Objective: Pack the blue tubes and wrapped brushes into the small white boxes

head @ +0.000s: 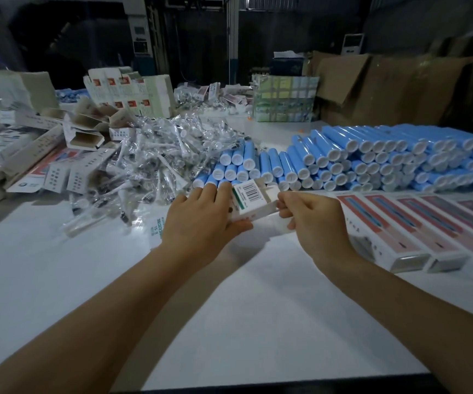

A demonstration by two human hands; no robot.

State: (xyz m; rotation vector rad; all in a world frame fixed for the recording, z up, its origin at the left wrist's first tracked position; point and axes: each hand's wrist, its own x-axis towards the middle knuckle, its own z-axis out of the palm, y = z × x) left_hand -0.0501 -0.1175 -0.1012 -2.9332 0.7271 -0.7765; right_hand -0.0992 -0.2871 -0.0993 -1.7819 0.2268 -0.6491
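my left hand (pixel 201 217) covers one end of the small white box (pixel 253 201), so what's inside is hidden. my right hand (pixel 312 214) pinches its flap. blue tubes (pixel 371 157) and wrapped brushes (pixel 158 155) crowd the far tabletop (pixel 243 322); near edge bare.

White table (pixel 229 322) carrying blue tubes (pixel 371 157) stacked at right rear, wrapped brushes (pixel 158 155) heaping at centre-left, open small white boxes (pixel 67 155) lying left, packed boxes (pixel 417 231) lining right edge.
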